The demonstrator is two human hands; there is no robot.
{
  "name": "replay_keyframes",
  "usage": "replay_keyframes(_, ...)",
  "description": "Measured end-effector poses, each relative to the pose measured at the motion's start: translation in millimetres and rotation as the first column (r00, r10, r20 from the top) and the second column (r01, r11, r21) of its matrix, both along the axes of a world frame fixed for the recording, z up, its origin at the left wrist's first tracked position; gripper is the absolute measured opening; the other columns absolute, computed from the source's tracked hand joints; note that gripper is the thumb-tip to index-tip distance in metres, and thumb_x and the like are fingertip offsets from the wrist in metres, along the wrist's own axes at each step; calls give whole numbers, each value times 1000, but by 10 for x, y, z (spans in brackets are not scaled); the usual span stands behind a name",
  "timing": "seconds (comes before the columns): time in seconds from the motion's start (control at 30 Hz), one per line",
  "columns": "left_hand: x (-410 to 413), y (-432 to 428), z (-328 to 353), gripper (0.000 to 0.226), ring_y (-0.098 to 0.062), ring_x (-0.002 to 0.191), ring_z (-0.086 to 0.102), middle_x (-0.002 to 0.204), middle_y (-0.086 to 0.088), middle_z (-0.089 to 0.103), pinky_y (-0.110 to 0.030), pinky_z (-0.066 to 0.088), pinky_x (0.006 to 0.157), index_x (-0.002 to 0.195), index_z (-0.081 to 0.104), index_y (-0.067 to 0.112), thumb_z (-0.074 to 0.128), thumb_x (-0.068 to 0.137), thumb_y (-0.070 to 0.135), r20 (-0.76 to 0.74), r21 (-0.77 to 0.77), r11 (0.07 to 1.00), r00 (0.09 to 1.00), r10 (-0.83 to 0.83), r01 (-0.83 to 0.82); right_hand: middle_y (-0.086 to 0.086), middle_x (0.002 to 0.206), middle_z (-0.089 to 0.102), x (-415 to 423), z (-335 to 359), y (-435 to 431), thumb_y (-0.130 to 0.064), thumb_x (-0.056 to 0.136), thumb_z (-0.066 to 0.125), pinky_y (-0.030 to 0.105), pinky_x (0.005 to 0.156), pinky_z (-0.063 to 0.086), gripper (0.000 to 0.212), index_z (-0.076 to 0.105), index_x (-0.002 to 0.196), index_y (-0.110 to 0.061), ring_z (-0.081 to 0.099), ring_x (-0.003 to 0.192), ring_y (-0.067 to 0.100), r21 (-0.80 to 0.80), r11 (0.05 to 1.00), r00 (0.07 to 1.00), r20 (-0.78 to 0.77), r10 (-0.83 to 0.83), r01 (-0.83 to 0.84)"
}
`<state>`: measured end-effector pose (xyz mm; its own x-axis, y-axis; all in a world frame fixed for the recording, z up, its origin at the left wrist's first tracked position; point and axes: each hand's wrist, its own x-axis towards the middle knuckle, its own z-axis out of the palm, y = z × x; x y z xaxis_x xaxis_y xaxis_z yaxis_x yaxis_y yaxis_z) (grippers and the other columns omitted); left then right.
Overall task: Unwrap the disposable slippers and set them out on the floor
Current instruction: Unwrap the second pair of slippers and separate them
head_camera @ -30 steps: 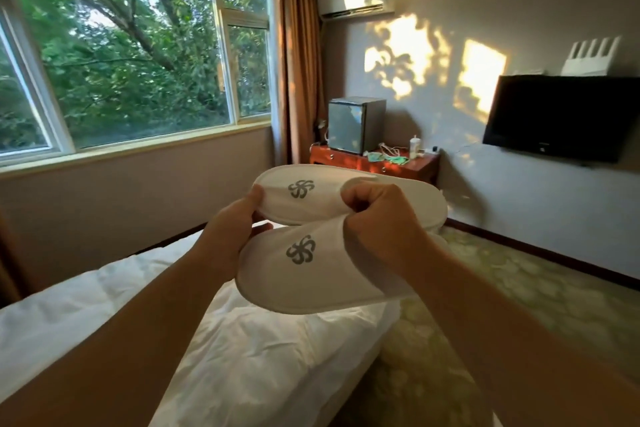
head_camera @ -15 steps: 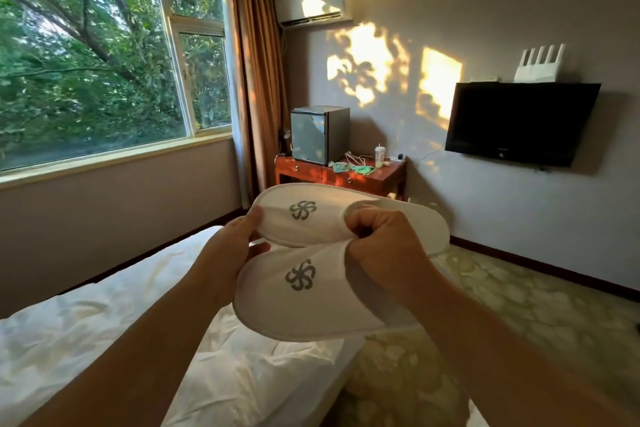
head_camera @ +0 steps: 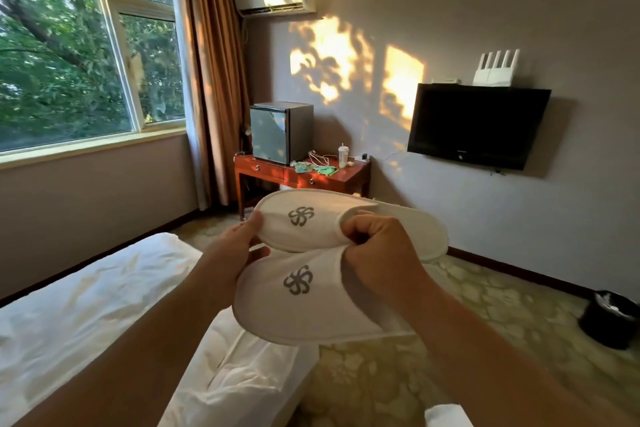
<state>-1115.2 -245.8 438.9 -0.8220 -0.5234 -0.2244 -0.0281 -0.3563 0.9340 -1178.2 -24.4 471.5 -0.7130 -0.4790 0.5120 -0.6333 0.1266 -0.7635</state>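
Observation:
Two white disposable slippers with grey pinwheel logos are held in the air above the bed's corner, toes pointing left. The upper slipper (head_camera: 311, 218) overlaps the lower slipper (head_camera: 294, 302). My left hand (head_camera: 239, 246) pinches their toe ends, thumb on the upper slipper. My right hand (head_camera: 377, 253) is closed on the openings of both, near their middles. No wrapper shows on them.
The white bed (head_camera: 104, 305) fills the lower left. Patterned carpet floor (head_camera: 433, 357) lies to the right. A black bin (head_camera: 611, 322) stands by the wall. A red desk (head_camera: 301, 177) with a mini fridge (head_camera: 280, 132) stands ahead; a TV (head_camera: 474, 125) hangs on the wall.
The view has swung to the right and the slippers sit lower in it. Both hands keep the same hold on the pair.

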Motion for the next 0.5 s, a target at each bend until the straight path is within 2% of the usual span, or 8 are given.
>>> replay_keyframes(0.07,-261,-41,-39,44,-19,101,65,102,-2,75,-38,58,59,110,72,21,67,84,57,9,-4,1000,1000,-24,24,-11,68,65,-191,-43,-6,12,65,68,6,61,45,28,72,66,-16,58,66,-8,12,1000,1000,13,-23,23)
replay_keyframes(0.17,-669,-130,-112,43,-19,101,64,93,0,78,-36,58,56,110,71,20,66,85,55,-5,15,998,998,-66,66,-13,67,65,-532,-91,-78,11,64,69,4,61,44,31,71,64,-20,58,67,-9,29,997,996,52,-67,65)
replay_keyframes(0.3,-1279,-336,-190,42,-21,105,63,105,-4,74,-42,58,66,107,71,21,67,83,56,-14,33,996,996,-86,87,-15,64,63,-1069,-95,-289,14,63,68,5,60,44,37,68,60,-23,58,65,-8,42,995,995,55,-89,87)
replay_keyframes(0.37,-1598,-492,-190,41,-22,105,63,100,-4,75,-43,59,67,103,71,22,68,81,57,-27,44,994,994,-103,104,-14,67,65,-1363,-75,-440,15,65,70,5,60,45,37,70,62,-22,60,67,-8,46,996,996,55,-76,74)
replay_keyframes(0.5,-2206,-892,-260,52,-28,112,63,109,-7,70,-52,60,73,115,68,22,69,78,59,-3,108,983,989,-149,148,-16,69,67,-1983,-72,-805,14,66,73,6,63,46,45,68,60,-30,60,69,-9,47,997,997,46,-56,54)
